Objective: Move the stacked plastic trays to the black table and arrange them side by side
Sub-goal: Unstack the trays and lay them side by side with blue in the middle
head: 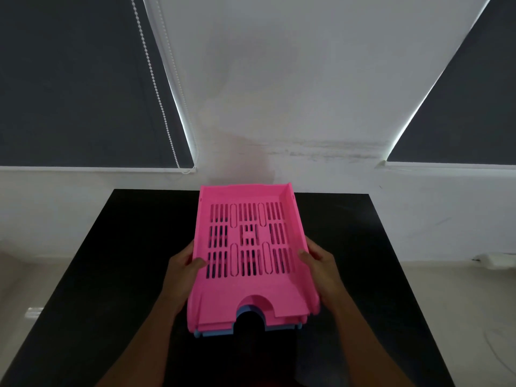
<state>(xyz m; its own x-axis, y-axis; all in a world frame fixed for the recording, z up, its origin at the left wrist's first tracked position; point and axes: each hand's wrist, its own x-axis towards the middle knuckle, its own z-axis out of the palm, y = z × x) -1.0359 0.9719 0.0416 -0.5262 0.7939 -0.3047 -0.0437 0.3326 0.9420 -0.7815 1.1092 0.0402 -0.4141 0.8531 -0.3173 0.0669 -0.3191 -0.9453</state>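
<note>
A pink slotted plastic tray tops a stack, with a blue tray showing under its near edge. The stack is over the middle of the black table; I cannot tell if it rests on the surface. My left hand grips the stack's left side, thumb over the rim. My right hand grips the right side the same way. How many trays lie under the pink one is hidden.
The table's far edge meets a white wall with a dark window blind on either side and a bead cord hanging at the left. Pale floor lies to both sides of the table, with a small white object at the right.
</note>
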